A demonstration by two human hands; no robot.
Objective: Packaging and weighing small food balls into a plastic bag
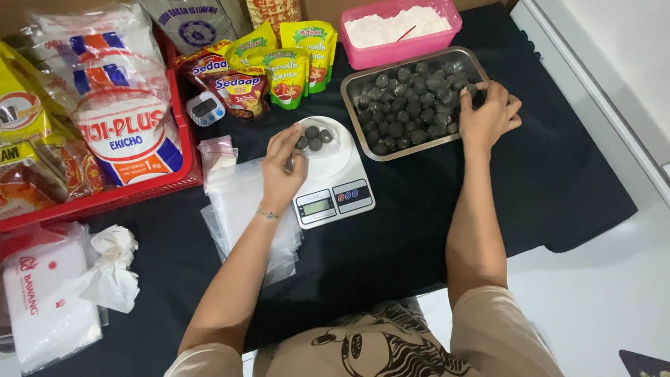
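Now we see lots of small dark balls (412, 105), round and dull grey-black, all about the same size. Most of them fill a shiny metal tray (354, 85) on the black cloth (558, 181). Our right hand (488, 115) rests on the right end of that tray, with its fingers curled in among the balls, but we cannot tell if they pinch one. A few more of the balls (314, 136) sit on the round white plate of a small kitchen scale (335, 188), which stands just left of the tray. Our left hand (283, 171) hangs at the left edge of that plate, with the fingers pressed together and their tips close to one ball; we cannot tell if they hold it. Behind the tray sits a pink tub (405, 49) full of white powder, with a thin red stick in it. Under our left wrist lies a pile of clear plastic bags (241, 202). A red basket (105, 199) on the left holds big packs of food. Green and yellow sauce pouches (296, 59) stand near the pink tub, and a small white timer (204, 109) lies beside them. A white plastic bag (49, 307) lies in the near left corner.
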